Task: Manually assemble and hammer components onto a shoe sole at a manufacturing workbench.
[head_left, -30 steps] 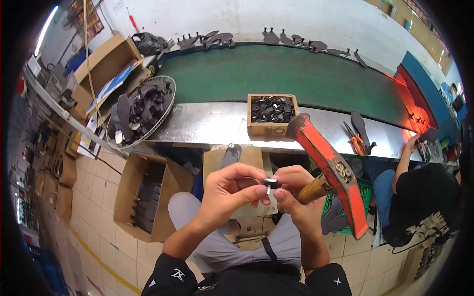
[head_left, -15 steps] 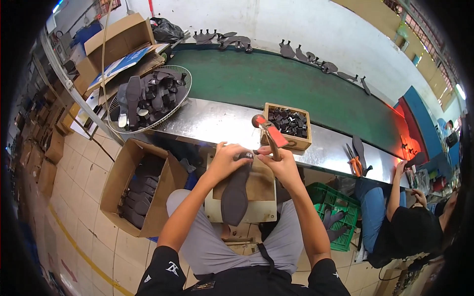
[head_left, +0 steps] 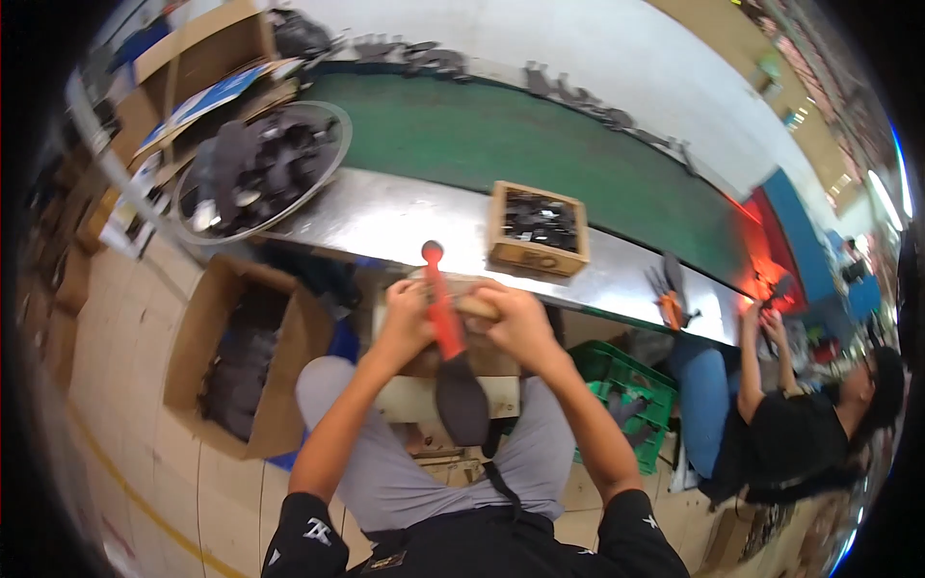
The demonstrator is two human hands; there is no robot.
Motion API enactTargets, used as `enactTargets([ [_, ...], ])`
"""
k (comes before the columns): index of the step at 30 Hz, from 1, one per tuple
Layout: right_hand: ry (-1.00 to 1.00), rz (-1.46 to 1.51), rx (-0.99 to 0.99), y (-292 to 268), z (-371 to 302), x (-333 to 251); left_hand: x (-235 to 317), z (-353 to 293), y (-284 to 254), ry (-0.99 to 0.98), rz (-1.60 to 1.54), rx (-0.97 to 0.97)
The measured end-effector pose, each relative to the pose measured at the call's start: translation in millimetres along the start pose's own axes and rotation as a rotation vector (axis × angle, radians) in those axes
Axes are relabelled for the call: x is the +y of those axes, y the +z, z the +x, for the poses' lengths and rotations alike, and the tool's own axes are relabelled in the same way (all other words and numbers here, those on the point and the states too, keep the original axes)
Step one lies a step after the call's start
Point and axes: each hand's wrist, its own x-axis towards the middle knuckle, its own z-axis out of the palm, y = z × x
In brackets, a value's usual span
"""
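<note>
My right hand point(head_left: 520, 332) is closed round the wooden handle of a hammer point(head_left: 445, 332), which has a red head with a rounded dark end. The hammer head lies across the view between my hands, over the upper end of a dark shoe sole point(head_left: 462, 403). Fingers of my left hand point(head_left: 405, 326) are bent round that upper end, beside the hammer head, and hide it in part. The sole's broad toe end points toward my lap, over a pale work stand point(head_left: 501, 393) between my knees. Motion blurs the hammer and fingertips.
A wooden box of small black pieces point(head_left: 496, 241) stands on the metal ledge ahead. Dark soles fill a wire basket point(head_left: 342, 144) and a cardboard box point(head_left: 183, 380) on the left. Pliers point(head_left: 669, 306), a green crate point(head_left: 665, 400) and a co-worker point(head_left: 800, 429) are at the right.
The hammer has swung left and down, from beside my right hand to over the sole. My view has shifted slightly. The co-worker's hands have come together near the red-lit opening.
</note>
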Motion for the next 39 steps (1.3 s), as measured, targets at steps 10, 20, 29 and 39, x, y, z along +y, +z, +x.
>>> enactTargets([
  [10,-0.002,0.108,0.251,20.3,-16.9,-12.5,-28.0,2.9,-2.9,-0.103,-0.283,-0.088],
  [20,0.255,0.646,0.420,3.6,-27.7,-45.0,1.6,12.4,-0.7,-0.267,-0.658,-0.103],
  [29,0.103,0.538,0.344,7.9,-25.1,-29.6,15.7,19.9,-11.7,-0.217,-0.703,-0.100],
  [39,-0.020,0.520,0.305,11.4,-16.9,-34.5,-26.9,14.5,-22.7,-0.326,-0.711,-0.290],
])
